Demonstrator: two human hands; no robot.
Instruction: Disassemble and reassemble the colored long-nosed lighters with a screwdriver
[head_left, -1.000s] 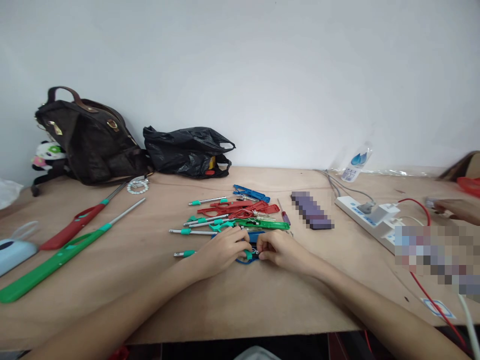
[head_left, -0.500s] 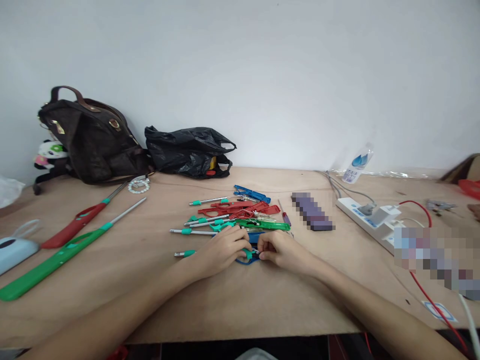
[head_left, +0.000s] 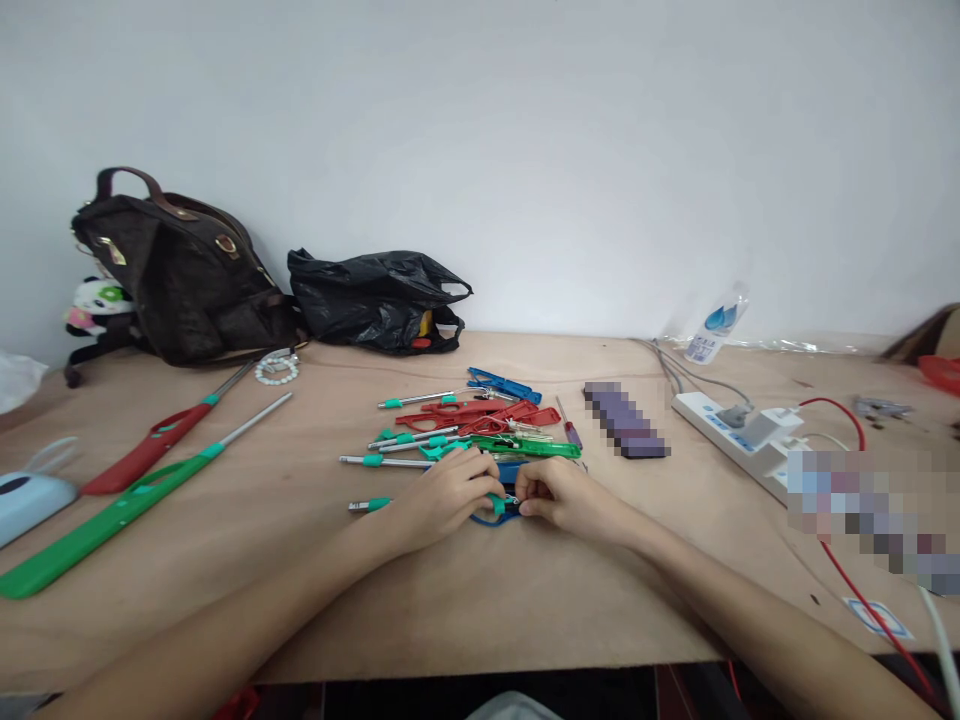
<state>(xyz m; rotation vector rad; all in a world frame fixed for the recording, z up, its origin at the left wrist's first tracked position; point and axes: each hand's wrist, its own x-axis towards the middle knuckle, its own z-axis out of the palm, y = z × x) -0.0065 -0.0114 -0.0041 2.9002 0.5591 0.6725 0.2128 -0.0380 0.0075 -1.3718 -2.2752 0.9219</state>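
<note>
My left hand (head_left: 456,497) is closed over an opened gas lighter (head_left: 369,506), whose metal tube and teal collar stick out to the left. A blue handle shell (head_left: 491,520) shows under the fingers. My right hand (head_left: 568,500) pinches at the lighter's right end, thumb and forefinger together; the small part between them is hidden. Just beyond lie more opened lighters: a green shell (head_left: 529,447), red shells (head_left: 487,412), a blue shell (head_left: 504,384) and several metal tubes (head_left: 424,399). A small screwdriver (head_left: 571,432) rests to their right.
Two whole lighters, green (head_left: 90,540) and red (head_left: 154,452), lie at left near a bracelet (head_left: 276,368). Behind stand a dark handbag (head_left: 187,280) and a black plastic bag (head_left: 367,300). At right are a power strip (head_left: 727,435), cables and a bottle (head_left: 718,325).
Both hands stay at the same lighter, with only slight finger movement. The whole view has shifted very slightly.
</note>
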